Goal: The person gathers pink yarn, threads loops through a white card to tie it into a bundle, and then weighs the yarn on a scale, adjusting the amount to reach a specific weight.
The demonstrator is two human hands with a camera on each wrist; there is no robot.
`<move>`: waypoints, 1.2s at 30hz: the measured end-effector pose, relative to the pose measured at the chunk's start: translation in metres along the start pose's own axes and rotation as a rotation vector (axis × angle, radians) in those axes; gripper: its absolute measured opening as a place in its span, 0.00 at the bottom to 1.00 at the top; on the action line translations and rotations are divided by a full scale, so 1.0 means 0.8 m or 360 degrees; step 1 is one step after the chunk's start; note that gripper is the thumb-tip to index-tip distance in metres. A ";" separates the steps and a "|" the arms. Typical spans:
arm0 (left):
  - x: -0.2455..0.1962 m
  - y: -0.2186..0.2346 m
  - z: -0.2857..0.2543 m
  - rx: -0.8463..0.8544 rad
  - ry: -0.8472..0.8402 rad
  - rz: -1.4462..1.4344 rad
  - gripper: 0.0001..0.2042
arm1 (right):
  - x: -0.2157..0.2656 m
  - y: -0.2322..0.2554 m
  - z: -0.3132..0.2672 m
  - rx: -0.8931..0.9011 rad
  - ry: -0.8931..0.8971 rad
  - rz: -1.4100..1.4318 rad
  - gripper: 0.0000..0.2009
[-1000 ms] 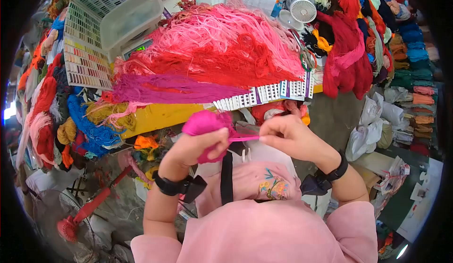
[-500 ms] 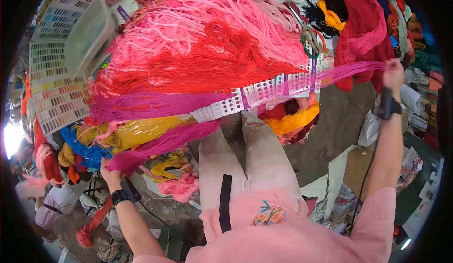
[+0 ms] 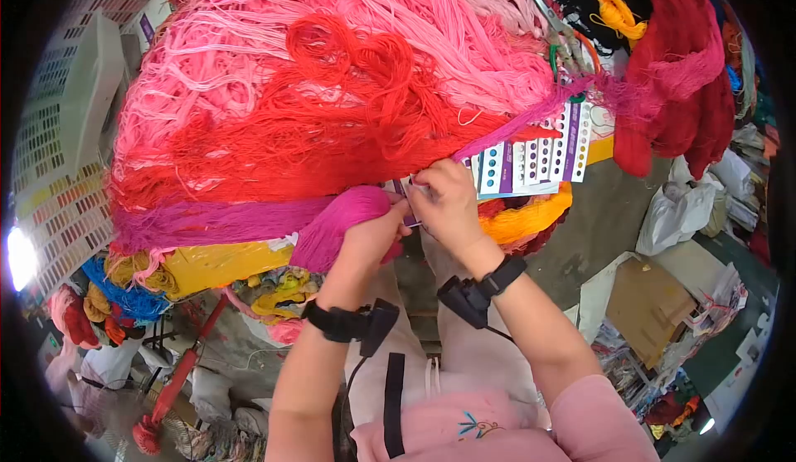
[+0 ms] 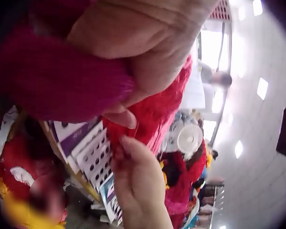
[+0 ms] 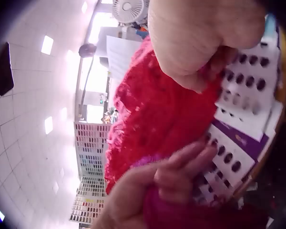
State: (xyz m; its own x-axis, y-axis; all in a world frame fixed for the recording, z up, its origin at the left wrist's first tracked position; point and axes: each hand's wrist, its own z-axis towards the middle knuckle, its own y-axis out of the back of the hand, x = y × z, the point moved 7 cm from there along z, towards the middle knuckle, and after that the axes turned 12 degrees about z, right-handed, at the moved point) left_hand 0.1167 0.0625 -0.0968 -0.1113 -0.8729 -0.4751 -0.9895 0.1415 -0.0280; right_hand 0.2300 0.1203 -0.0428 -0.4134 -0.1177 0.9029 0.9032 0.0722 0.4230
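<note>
My left hand grips a thick magenta yarn skein at the table's front edge. In the left wrist view the skein bulges out beneath the left thumb. Close to the left fingertips is my right hand, its fingers bent over the sample cards; I cannot tell whether thread is pinched between them. A loose run of magenta strands stretches from beside the right hand across the cards toward the back right. Another flat magenta bundle lies along the table's front left.
Red yarn and pink yarn heap over the table behind the hands. Punched sample cards line the front right edge. Scissors lie at the back right, near hanging dark red skeins. A colour chart stands left.
Both hands, spread wide with magenta yarn half a second ago, have come together at the table's front. The strands stretched out by the right hand now lie across the cards. The head view has moved closer.
</note>
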 end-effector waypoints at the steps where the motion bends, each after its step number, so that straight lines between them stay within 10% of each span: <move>1: 0.007 -0.004 0.006 -0.0004 0.0011 0.0003 0.06 | 0.008 0.000 -0.002 0.0012 0.0092 -0.0142 0.06; 13: -0.023 -0.005 -0.005 -0.0271 -0.0280 0.0615 0.06 | -0.002 0.007 -0.009 0.0098 0.0202 -0.0039 0.11; 20: -0.007 0.009 -0.013 -0.0153 -0.0149 -0.0158 0.05 | 0.024 -0.011 -0.020 0.0420 0.0133 -0.0284 0.18; 36: -0.020 0.039 -0.025 -0.0207 -0.0218 -0.0093 0.04 | -0.001 -0.005 -0.014 0.0298 -0.0098 0.0326 0.15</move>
State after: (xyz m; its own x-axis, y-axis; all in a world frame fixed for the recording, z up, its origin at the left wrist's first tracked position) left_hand 0.0855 0.0720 -0.0724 -0.0488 -0.8047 -0.5916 -0.9984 0.0232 0.0508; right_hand 0.2278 0.1091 -0.0458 -0.2356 -0.0221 0.9716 0.9341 0.2709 0.2327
